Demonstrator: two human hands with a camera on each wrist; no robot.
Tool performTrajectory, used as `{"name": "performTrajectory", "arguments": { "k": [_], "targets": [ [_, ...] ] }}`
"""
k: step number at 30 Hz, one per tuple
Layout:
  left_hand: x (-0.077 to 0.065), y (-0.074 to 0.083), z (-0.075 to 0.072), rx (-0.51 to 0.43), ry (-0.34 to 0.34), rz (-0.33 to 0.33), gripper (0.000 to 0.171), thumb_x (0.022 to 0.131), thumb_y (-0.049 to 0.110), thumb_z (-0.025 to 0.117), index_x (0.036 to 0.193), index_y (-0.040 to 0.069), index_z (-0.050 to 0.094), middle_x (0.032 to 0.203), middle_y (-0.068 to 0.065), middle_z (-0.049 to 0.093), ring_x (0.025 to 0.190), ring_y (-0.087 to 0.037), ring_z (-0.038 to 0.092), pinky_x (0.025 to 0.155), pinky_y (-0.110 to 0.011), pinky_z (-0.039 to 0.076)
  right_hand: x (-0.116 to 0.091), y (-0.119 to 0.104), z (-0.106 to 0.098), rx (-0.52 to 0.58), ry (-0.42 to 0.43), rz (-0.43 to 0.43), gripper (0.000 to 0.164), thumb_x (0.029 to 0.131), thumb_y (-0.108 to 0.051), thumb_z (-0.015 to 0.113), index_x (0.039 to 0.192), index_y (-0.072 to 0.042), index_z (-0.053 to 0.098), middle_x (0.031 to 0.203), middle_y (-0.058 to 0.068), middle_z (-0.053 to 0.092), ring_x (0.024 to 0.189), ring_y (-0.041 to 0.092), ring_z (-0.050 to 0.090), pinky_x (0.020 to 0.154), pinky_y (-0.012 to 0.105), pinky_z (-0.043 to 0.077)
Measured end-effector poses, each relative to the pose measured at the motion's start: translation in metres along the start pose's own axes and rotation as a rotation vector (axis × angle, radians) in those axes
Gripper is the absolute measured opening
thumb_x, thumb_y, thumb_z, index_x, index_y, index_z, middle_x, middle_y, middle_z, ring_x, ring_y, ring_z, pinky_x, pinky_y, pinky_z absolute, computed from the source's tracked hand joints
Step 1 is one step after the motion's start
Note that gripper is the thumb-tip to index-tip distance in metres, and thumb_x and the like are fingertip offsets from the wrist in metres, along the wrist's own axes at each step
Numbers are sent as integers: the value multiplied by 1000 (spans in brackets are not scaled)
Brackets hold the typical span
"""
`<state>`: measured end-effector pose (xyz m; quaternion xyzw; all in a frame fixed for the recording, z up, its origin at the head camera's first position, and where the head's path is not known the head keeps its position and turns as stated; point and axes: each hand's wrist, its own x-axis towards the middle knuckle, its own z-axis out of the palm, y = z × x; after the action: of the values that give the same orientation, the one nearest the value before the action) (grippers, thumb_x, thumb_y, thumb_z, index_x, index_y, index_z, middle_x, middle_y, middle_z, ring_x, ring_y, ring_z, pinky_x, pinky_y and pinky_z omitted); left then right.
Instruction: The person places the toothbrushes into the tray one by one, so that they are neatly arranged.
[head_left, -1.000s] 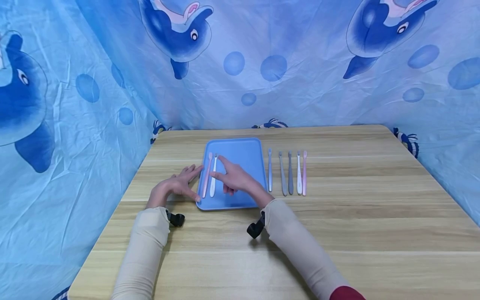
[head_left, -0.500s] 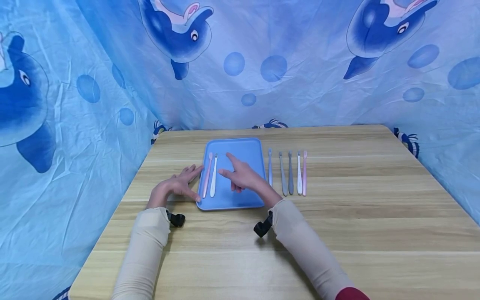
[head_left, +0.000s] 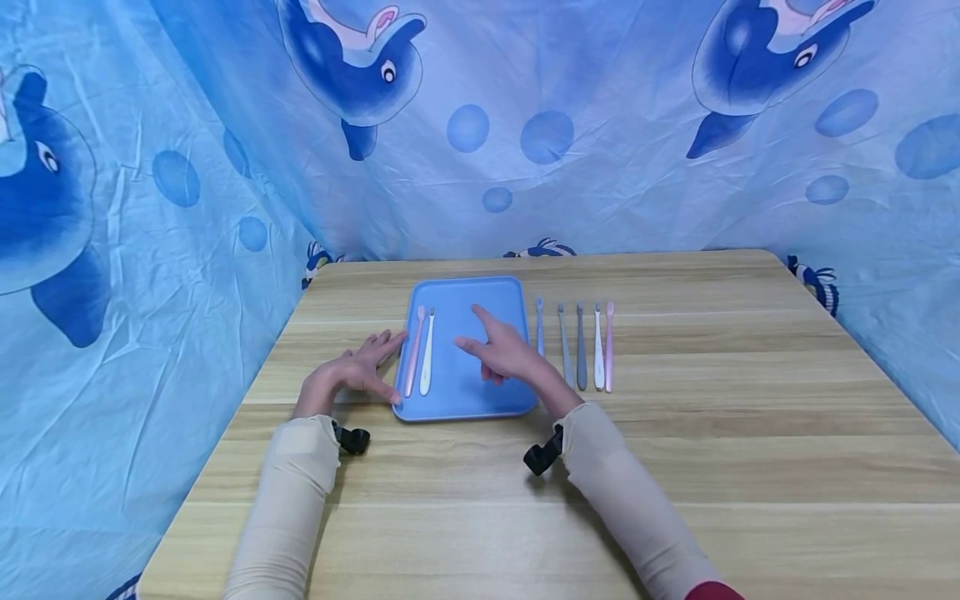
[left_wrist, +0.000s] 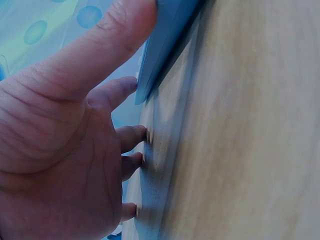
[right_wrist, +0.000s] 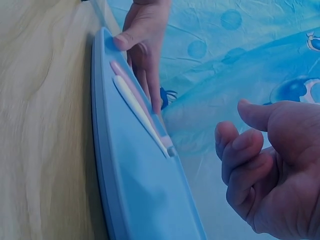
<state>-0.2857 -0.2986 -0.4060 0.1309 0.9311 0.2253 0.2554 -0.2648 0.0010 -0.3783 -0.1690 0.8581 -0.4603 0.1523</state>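
Note:
A blue tray (head_left: 457, 392) lies on the table, with a pink toothbrush (head_left: 414, 354) and a white toothbrush (head_left: 427, 358) side by side near its left edge. My left hand (head_left: 352, 371) rests at that edge, fingers spread, its thumb touching the rim. Over the tray's right half hovers my right hand (head_left: 506, 350), holding nothing. Its index finger and thumb extend while the other fingers bend loosely, as the right wrist view shows. Right of the tray stands a row of toothbrushes: blue (head_left: 540, 325), grey-blue (head_left: 566, 342), dark grey (head_left: 581, 350), white (head_left: 598, 350) and pink (head_left: 610, 350).
The wooden table (head_left: 750, 400) stretches well to the right and toward the front. A blue curtain (head_left: 615, 200) printed with dolphins hangs behind and to the left of it. Each wrist wears a black camera mount.
My right hand has moved rightward, away from the white toothbrush on the tray toward the tray's right side. The left hand and the toothbrushes have stayed nearly in place.

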Motion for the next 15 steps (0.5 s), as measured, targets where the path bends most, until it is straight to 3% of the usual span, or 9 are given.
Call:
{"name": "performTrajectory", "arguments": {
  "k": [6,15],
  "targets": [
    [0,0,0,-8,1,3,133,67,56,87,163,21,2,169,-21,-10,155,-46,-15,119,-74,-8,-4,5,-5,8,7,9,79,101,-47,54,163,-22,11,55,4,60,39,15,49,44,30,47],
    [0,0,0,-13,0,-2,133,67,56,87,163,22,3,169,-21,-10,155,-45,-16,119,-74,-8,-9,15,-12,-6,39,-9,80,101,-47,54,162,-19,12,55,2,57,40,15,46,42,26,42]
  ]
}}
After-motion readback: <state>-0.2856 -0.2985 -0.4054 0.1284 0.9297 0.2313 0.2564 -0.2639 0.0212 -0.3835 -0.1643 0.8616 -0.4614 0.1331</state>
